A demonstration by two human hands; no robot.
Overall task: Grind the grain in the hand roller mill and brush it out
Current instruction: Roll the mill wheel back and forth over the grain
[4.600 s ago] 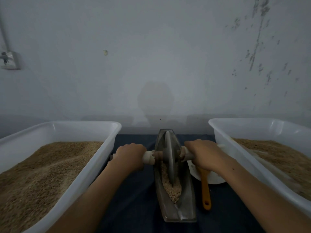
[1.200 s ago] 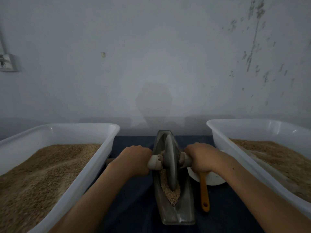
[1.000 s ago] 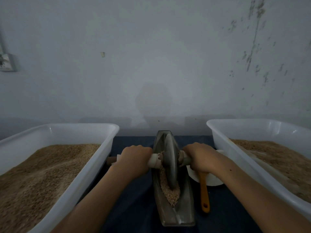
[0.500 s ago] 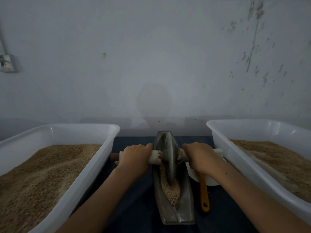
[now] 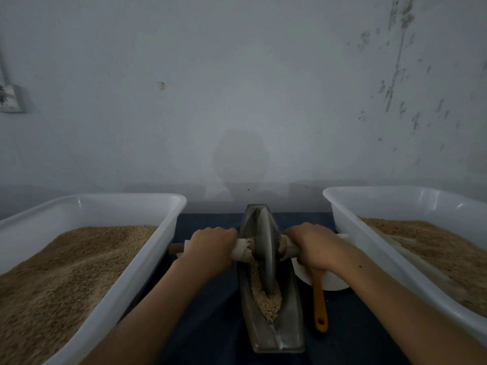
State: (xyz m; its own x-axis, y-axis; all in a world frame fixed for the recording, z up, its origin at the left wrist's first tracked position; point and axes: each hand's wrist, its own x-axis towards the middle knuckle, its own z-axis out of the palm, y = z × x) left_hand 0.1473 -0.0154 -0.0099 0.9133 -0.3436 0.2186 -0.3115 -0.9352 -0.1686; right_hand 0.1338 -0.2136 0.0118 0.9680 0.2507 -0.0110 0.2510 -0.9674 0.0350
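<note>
We are gripping the mill's axle with both hands: our left hand point(image 5: 210, 250) is clenching the left handle point(image 5: 241, 250), and our right hand point(image 5: 312, 247) is wrapping tight around the right handle point(image 5: 288, 250). The wheel point(image 5: 264, 248) is standing upright between them, sitting in the metal trough point(image 5: 287, 330) toward its far end. Crushed grain point(image 5: 266, 301) is lying in the trough's groove, nearer us than the wheel. The trough is resting on a dark cloth point(image 5: 210, 312) between 2 white tubs, the left tub point(image 5: 147, 262) and the right tub point(image 5: 369, 248), each holding brown grain. Just right of the trough, a brush with an orange handle point(image 5: 319, 304) is lying across a white dish point(image 5: 334, 281), partly under our right wrist.
</note>
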